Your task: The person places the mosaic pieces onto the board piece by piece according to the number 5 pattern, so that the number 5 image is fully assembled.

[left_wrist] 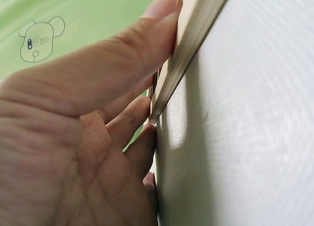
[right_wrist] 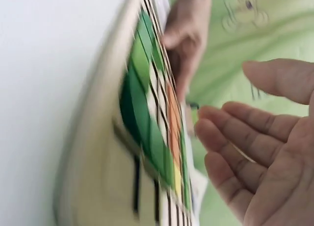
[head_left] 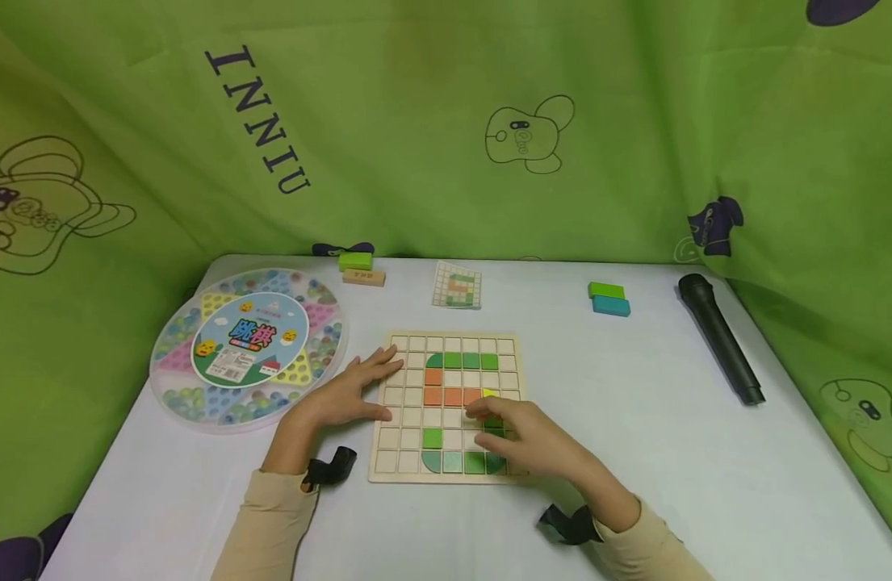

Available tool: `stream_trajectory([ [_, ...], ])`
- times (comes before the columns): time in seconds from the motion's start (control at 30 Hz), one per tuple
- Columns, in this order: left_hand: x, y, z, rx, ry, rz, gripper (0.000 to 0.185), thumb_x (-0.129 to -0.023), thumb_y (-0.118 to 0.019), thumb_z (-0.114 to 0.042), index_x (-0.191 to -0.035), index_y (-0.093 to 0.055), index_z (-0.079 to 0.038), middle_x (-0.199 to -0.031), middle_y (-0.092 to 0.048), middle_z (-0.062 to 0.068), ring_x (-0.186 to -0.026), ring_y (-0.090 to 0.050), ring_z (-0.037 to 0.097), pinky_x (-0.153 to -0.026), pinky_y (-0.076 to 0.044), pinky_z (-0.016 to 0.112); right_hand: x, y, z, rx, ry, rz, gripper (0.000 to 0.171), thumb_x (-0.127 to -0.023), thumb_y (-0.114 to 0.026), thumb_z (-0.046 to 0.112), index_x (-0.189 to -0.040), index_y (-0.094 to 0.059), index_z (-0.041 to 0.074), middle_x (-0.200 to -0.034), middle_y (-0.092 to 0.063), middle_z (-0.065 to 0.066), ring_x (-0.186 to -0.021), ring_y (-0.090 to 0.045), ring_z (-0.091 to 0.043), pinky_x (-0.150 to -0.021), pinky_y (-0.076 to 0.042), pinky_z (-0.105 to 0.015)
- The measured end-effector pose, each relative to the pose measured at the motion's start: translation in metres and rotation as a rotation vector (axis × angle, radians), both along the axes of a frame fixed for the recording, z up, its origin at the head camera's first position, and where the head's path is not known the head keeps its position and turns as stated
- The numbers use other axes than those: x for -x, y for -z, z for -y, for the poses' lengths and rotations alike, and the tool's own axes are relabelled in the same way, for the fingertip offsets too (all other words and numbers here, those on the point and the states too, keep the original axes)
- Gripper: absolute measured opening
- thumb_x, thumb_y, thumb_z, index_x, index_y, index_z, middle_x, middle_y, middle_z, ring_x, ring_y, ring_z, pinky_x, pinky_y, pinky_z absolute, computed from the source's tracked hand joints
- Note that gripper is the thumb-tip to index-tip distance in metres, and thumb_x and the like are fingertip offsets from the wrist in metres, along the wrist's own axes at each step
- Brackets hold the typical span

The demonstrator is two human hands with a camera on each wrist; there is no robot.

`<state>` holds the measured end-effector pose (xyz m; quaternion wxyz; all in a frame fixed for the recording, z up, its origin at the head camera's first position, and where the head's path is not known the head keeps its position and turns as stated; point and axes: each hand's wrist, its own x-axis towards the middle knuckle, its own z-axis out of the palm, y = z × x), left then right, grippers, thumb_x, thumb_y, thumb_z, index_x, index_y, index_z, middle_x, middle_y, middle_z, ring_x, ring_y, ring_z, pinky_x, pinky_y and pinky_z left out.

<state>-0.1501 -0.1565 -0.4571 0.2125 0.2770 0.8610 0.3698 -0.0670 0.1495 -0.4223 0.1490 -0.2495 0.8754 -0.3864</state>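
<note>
A wooden grid board (head_left: 389, 440) lies flat on the white table with coloured tiles set in some squares. Green tiles (head_left: 471, 361) form a row near its top, orange tiles (head_left: 453, 396) run below, and a teal rounded tile (head_left: 432, 461) sits low on the left. My left hand (head_left: 347, 395) rests with spread fingers at the board's left edge; its thumb (left_wrist: 142, 49) touches the rim in the left wrist view. Over the right part of the board is my right hand (head_left: 533, 440), fingers loosely bent and holding nothing, covering some tiles. A yellow tile (head_left: 488, 393) shows just beyond its fingertips.
A round marble game box (head_left: 198, 331) stands at the left. Behind the board lies a small pattern card (head_left: 446, 278). Small blocks (head_left: 363, 277) sit at the back left, with a green block (head_left: 606, 290) and a blue block (head_left: 611, 306) farther right. A black microphone (head_left: 722, 339) lies at right.
</note>
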Motion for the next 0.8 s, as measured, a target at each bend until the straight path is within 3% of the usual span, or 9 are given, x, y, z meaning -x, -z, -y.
stream_trajectory([
  [0.13, 0.0, -0.002, 0.003, 0.008, -0.003, -0.006, 0.086, -0.078, -0.076, -0.03, -0.149, -0.031, -0.011, -0.16, -0.012, 0.008, -0.147, -0.004, 0.03, -0.118, 0.003, 0.054, 0.002, 0.0, -0.007, 0.039, -0.026, 0.025, 0.034, -0.093, -0.061, 0.018, -0.125, -0.057, 0.007, -0.122, -0.064, -0.005, -0.112, -0.06, -0.02, -0.096, -0.05, -0.043],
  [0.43, 0.003, 0.005, 0.001, 0.003, 0.003, -0.016, 0.085, -0.079, -0.075, -0.033, -0.149, -0.031, -0.013, -0.16, -0.011, 0.005, -0.148, -0.004, 0.028, -0.118, 0.004, 0.053, -0.001, 0.011, 0.019, 0.004, -0.155, 0.035, 0.033, -0.092, -0.061, 0.021, -0.124, -0.058, 0.011, -0.121, -0.064, 0.0, -0.11, -0.059, -0.012, -0.096, -0.049, -0.03],
  [0.63, 0.003, 0.005, 0.0, 0.003, 0.002, -0.015, 0.085, -0.079, -0.075, -0.033, -0.149, -0.032, -0.013, -0.16, -0.012, 0.006, -0.148, -0.004, 0.028, -0.118, 0.004, 0.053, -0.001, 0.013, 0.02, 0.028, -0.131, 0.059, 0.032, -0.092, -0.062, 0.023, -0.122, -0.058, 0.012, -0.12, -0.064, 0.001, -0.109, -0.06, -0.012, -0.095, -0.049, -0.03],
  [0.8, 0.003, 0.003, -0.001, 0.009, 0.0, -0.006, 0.086, -0.078, -0.076, -0.032, -0.149, -0.031, -0.012, -0.16, -0.011, 0.006, -0.148, -0.004, 0.029, -0.118, 0.003, 0.053, 0.001, 0.007, 0.003, 0.075, -0.098, 0.057, 0.034, -0.093, -0.06, 0.021, -0.125, -0.057, 0.011, -0.123, -0.063, -0.002, -0.113, -0.059, -0.017, -0.097, -0.049, -0.037],
])
